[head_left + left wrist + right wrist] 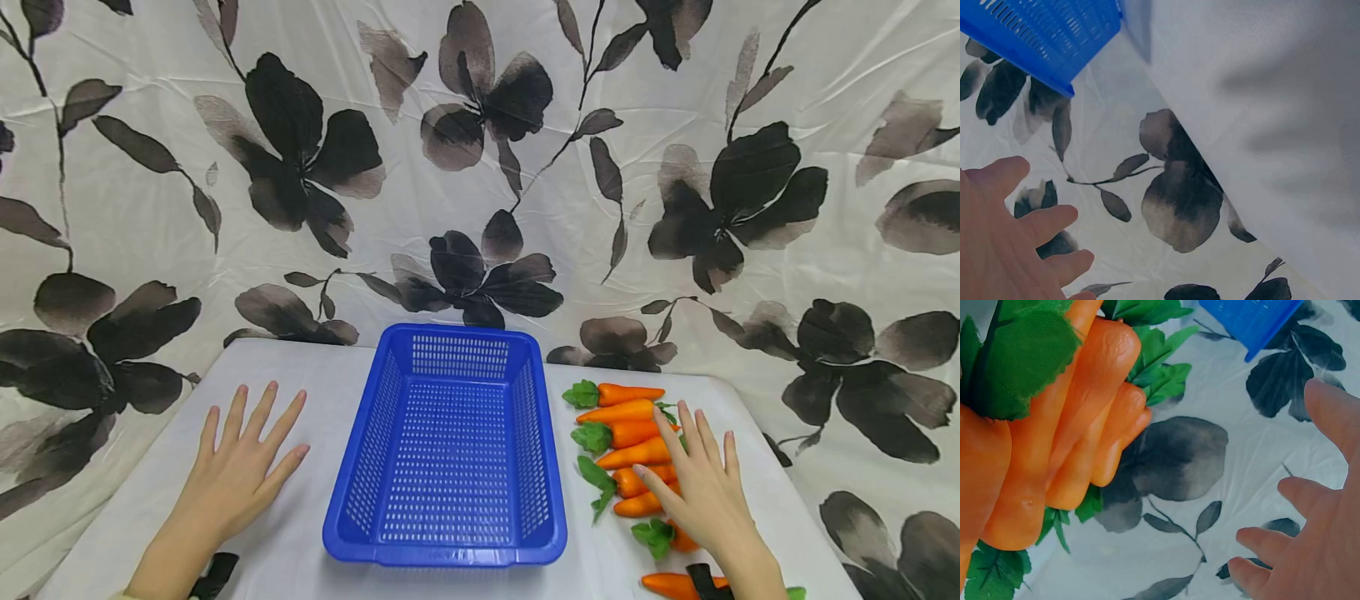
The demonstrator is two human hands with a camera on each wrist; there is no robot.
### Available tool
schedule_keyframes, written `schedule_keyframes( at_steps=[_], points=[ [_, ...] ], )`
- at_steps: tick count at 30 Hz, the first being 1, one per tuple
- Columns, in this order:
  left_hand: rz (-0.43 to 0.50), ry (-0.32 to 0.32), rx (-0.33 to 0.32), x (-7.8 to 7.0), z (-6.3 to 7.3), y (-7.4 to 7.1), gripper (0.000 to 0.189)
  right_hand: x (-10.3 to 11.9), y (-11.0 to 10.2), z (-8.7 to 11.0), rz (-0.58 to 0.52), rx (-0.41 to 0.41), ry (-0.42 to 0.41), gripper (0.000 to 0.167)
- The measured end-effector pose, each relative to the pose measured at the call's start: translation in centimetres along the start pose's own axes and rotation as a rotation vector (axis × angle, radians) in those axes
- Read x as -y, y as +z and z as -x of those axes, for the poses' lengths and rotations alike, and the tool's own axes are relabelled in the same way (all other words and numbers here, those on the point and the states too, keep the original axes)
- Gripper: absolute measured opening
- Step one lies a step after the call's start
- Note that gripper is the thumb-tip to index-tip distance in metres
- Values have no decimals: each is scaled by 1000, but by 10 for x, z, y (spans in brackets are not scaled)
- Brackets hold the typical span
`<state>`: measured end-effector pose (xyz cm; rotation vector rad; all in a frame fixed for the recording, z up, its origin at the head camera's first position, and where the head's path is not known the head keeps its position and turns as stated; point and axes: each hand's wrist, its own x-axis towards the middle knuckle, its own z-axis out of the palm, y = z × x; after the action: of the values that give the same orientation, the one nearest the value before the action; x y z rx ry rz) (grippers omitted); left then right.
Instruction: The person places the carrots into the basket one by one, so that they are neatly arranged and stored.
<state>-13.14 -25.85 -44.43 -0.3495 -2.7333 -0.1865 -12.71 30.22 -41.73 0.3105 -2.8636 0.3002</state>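
Note:
A blue plastic basket with slotted walls stands in the middle of the white table, nothing inside it. To its left, my left hand is spread with fingers straight, holding nothing; the left wrist view shows the same spread fingers. Right of the basket lies a column of several orange carrots with green leafy tops, alternating in direction. My right hand is spread over the right side of these carrots and hides parts of them. In the right wrist view the carrots appear apart from the straight fingers.
The white table ends at a backdrop of pale cloth printed with dark flowers. One carrot lies near the front edge, partly behind a black wrist strap. Another black strap is at the left wrist.

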Motion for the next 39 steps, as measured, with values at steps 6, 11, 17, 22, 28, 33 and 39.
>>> schedule_keyframes(
  at_steps=[6,11,17,22,28,33,39],
  points=[
    [0,4,-3,0,0,0,75,0,0,1,-7,-3,2,84],
    [-1,6,-7,-1,-1,-1,75,-1,-1,1,-10,-16,1,83],
    [-9,5,-6,-3,-1,-3,75,-3,-5,2,-19,-37,5,82],
    [-5,8,-17,-7,-2,-7,72,-4,-10,3,-41,-101,-11,80],
    [7,3,-11,-15,-4,-11,68,-8,-14,7,-116,-257,-48,75],
    [21,4,-3,-24,-4,-13,66,-13,-17,12,-208,-374,-59,69],
    [47,22,20,-37,-5,-12,63,-23,-23,22,-321,-453,-54,65]
  ],
)
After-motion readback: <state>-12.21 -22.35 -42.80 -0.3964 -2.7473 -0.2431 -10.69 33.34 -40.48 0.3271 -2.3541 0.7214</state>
